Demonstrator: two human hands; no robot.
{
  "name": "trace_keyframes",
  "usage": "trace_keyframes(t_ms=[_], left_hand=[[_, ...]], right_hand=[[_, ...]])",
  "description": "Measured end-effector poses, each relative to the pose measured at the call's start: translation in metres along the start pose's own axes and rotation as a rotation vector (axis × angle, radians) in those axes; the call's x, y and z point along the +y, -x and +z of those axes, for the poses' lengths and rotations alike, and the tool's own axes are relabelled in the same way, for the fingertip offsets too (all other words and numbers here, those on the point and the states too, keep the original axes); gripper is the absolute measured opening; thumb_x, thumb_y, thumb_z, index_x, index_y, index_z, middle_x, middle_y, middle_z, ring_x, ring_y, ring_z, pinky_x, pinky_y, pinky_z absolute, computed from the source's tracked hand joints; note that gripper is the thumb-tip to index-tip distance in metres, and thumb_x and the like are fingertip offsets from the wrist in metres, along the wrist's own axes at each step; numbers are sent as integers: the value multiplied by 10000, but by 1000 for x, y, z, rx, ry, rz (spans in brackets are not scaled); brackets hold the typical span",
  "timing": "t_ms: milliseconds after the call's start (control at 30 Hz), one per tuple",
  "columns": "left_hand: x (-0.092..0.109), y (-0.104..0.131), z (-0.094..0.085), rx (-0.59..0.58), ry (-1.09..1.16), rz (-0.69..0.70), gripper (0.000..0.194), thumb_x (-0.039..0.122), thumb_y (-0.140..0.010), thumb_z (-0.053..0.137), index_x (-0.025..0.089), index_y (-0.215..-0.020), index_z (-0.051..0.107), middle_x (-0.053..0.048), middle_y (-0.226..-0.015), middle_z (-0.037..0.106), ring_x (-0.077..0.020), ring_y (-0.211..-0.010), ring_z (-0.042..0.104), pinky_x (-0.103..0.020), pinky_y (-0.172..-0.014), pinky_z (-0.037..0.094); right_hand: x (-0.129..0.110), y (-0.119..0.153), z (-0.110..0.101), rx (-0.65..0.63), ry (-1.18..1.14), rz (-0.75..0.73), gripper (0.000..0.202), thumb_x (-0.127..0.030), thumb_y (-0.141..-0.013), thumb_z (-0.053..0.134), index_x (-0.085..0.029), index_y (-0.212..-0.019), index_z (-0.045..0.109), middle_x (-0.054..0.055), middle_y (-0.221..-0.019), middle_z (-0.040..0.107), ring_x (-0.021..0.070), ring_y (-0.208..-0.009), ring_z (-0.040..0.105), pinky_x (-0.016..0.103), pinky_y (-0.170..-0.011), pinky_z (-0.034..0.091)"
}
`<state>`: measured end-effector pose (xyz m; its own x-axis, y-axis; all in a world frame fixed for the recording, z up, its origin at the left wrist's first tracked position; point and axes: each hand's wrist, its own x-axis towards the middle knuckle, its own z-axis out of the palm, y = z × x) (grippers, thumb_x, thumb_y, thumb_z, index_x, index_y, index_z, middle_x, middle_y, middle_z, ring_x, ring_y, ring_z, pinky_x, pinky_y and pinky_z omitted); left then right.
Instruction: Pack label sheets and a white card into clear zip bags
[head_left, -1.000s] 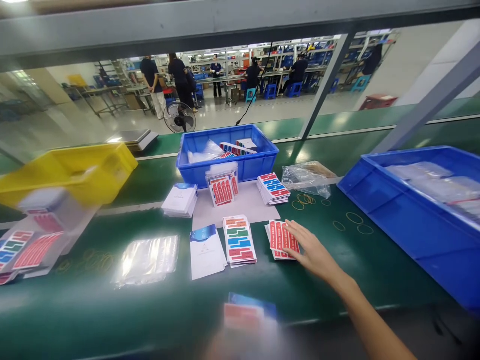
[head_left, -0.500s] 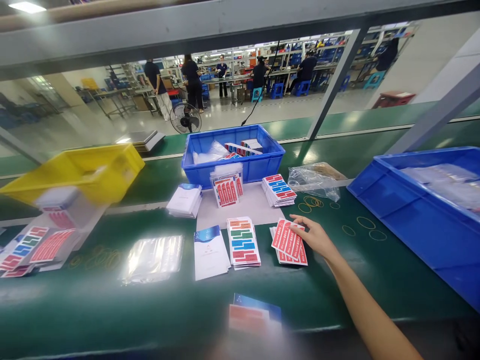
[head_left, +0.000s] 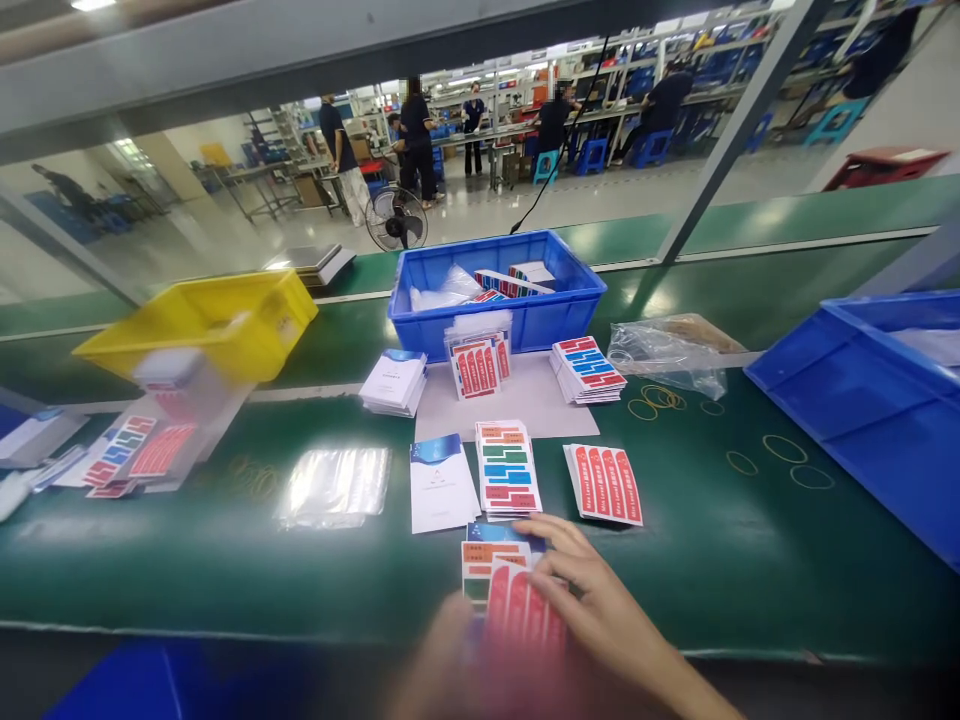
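Right hand [head_left: 592, 590]: bent around the right edge of the red label sheet, gripping it, well in front of the centre blue bin [head_left: 555, 318].
Left hand [head_left: 433, 655]: blurred and cut off by the lower edge; cannot tell whether gripping or merely touching.
Red label sheet [head_left: 517, 615]: held well in front of the centre blue bin, overlapping a multicoloured sheet [head_left: 475, 572] and a blue-topped booklet [head_left: 491, 532], mostly hiding both; lower part smeared.
Red label stack [head_left: 607, 485]: lying in front of the centre blue bin, towards its right.
Right blue bin [head_left: 847, 400]: standing right of the centre blue bin, cut off by the picture's edge.
Green work surface [head_left: 337, 570]: glossy, spreading beneath and around the centre blue bin.
Room: beyond the centre blue bin, a fan [head_left: 396, 218], stools and several people at benches.
Since half a second ago: right hand moved from the red label stack to the held sheets.
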<state>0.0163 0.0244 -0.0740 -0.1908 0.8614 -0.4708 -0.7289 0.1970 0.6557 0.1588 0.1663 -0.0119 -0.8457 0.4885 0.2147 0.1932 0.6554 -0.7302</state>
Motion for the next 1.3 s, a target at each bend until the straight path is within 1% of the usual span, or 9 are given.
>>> trace_keyframes(t_ms=[100,233,367,500,633,900,1067,1167,1300], left_hand=[[18,8,16,-49,-287,73,633,438,-546,813,26,-988,627,-153,-929,618,-211,-798,574,-309,-760,455],[48,22,34,-175,-763,301,338,338,-832,553,54,-1002,619,-91,-915,623,-137,-788,542,-218,-741,419],[64,29,32,-178,-1272,404,203,226,-893,426,138,-918,607,-8,-830,604,-105,-737,513,-213,-706,368],[67,22,26,-118,-1606,405,150,135,-841,458,154,-910,590,-7,-891,581,-135,-825,516,-256,-775,366],[59,13,18,-60,-1594,487,107,170,-821,504,151,-878,593,-14,-869,573,-141,-810,506,-264,-733,355],[45,17,10,94,-1042,912,101,196,-762,587,121,-826,613,-28,-787,578,-101,-747,539,-227,-692,416],[83,9,-41,568,-1246,1167,127,210,-839,552,146,-945,578,-20,-907,591,-94,-862,545,-224,-787,443],[106,-5,-86,851,-1415,998,205,325,-882,486,142,-936,564,-37,-887,572,-139,-832,536,-284,-757,432],[118,-25,-107,916,-1573,697,246,330,-877,482,128,-986,571,-76,-974,561,-208,-903,547,-313,-736,402]], right_hand=[[4,-2,25,206,277,-131,185,-220,-929,452,-168,-791,563,-27,-1401,357,169,-1342,230,350,-1056,287],[9,-1,29,319,311,-187,135,-245,-896,521,-183,-1016,511,31,-1429,310,166,-1343,245,326,-1059,294],[19,4,27,180,137,-74,613,-352,-870,567,-279,-1387,245,14,-1449,288,95,-1338,281,267,-1118,281],[36,8,39,4,-189,170,646,-381,-868,573,-390,-1384,185,-59,-1408,356,59,-1304,335,262,-1124,275],[43,8,55,-30,-328,221,545,-354,-864,579,-302,-1331,303,-25,-1353,423,63,-1279,364,238,-1118,260],[37,6,67,-153,-528,247,277,-410,-890,522,-142,-899,594,55,-931,602,123,-886,585,200,-844,455],[44,6,49,67,-407,46,187,-320,-868,550,-161,-812,630,60,-905,635,123,-857,629,139,-784,490],[47,5,43,74,-312,-7,154,-309,-848,571,-187,-824,662,46,-964,654,112,-911,637,87,-822,462],[51,6,51,-44,-296,118,290,-427,-871,523,-192,-884,692,56,-1053,637,126,-978,621,95,-872,447]])
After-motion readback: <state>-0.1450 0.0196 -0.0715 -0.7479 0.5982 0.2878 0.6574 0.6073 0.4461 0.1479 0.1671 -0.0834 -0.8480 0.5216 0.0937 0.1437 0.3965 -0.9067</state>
